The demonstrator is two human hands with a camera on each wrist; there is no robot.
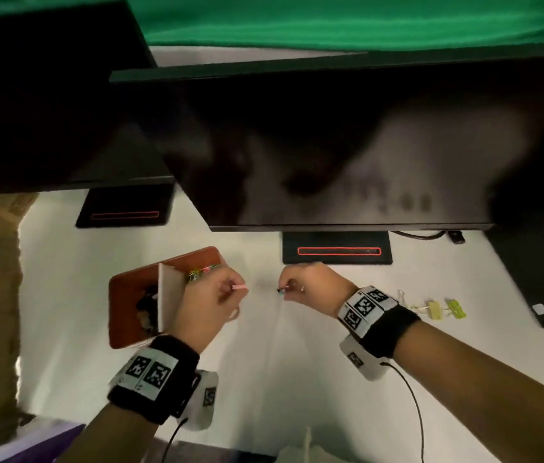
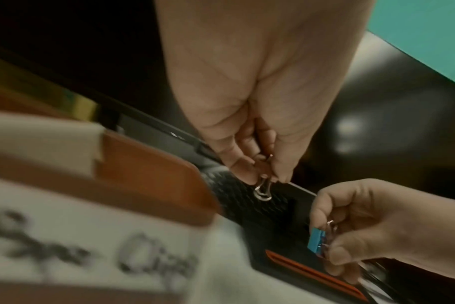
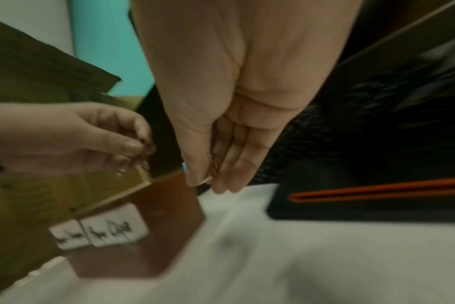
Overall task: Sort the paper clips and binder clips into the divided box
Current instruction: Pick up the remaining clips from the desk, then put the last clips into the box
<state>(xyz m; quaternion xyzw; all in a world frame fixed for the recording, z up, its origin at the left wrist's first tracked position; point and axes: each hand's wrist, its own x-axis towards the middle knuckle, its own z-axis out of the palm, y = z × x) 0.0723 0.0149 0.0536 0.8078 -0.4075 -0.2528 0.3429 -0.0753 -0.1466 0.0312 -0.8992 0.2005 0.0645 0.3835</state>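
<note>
The brown divided box (image 1: pixel 123 295) stands left of centre, split by a white divider (image 1: pixel 167 295). Coloured paper clips (image 1: pixel 201 271) lie in its far compartment and dark clips (image 1: pixel 147 309) in the near one. My left hand (image 1: pixel 234 289) hovers just right of the box and pinches a pink binder clip (image 1: pixel 241 288); its wire handle (image 2: pixel 262 191) hangs below the fingers. My right hand (image 1: pixel 283 291), a little further right, pinches a blue binder clip (image 2: pixel 316 238). The box's labels (image 3: pixel 112 230) are blurred.
Loose yellow and green binder clips (image 1: pixel 435 309) lie on the white table behind my right wrist. Two dark monitors overhang the desk, and their black stands (image 1: pixel 337 250) sit just beyond my hands. A dark flat object (image 1: pixel 538 279) lies at the right.
</note>
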